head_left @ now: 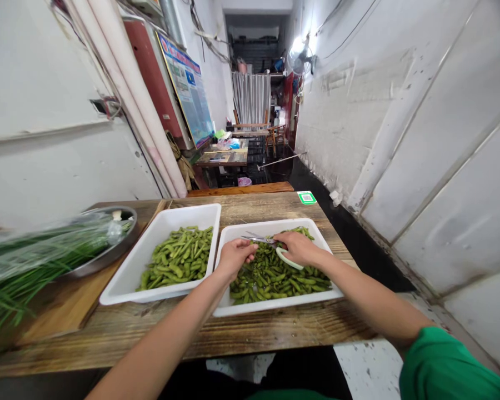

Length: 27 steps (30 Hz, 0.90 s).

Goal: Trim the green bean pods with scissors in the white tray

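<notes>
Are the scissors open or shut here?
Open: the scissors in the right hand show two blades spread apart towards their tips.

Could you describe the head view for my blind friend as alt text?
A person's right hand holds scissors over a white tray of green pods, the left hand close to the blades. A second tray of pods stands to the left on the wooden table.

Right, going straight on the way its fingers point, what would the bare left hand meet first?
Probably the pale-green-handled metal scissors held in the right hand, though their depth relative to the left hand is unclear.
</notes>
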Each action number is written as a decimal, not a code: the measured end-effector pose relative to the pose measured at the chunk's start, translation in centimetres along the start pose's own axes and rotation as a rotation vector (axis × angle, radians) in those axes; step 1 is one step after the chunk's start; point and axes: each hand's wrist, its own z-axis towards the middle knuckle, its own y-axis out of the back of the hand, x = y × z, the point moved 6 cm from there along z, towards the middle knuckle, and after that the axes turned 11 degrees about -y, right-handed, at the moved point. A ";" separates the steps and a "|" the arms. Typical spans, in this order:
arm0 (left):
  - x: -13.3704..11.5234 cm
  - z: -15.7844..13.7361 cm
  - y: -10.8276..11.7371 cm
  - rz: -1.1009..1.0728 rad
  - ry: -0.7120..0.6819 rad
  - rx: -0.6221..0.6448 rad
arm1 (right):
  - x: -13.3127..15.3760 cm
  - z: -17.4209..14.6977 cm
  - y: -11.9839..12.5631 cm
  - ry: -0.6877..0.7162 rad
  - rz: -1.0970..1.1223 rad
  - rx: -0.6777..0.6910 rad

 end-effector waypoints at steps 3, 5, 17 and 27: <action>-0.1 0.0 -0.1 -0.004 0.002 0.001 | 0.0 -0.1 -0.1 0.017 0.013 -0.004; -0.1 0.0 -0.1 0.020 0.005 -0.013 | 0.1 -0.1 -0.2 0.041 0.030 -0.006; 1.0 -0.5 -0.1 0.058 0.132 0.056 | 0.9 -0.7 -0.3 0.078 0.022 0.061; -3.2 -1.7 1.8 0.555 0.095 0.229 | 0.4 -0.3 -0.5 0.051 -0.012 0.103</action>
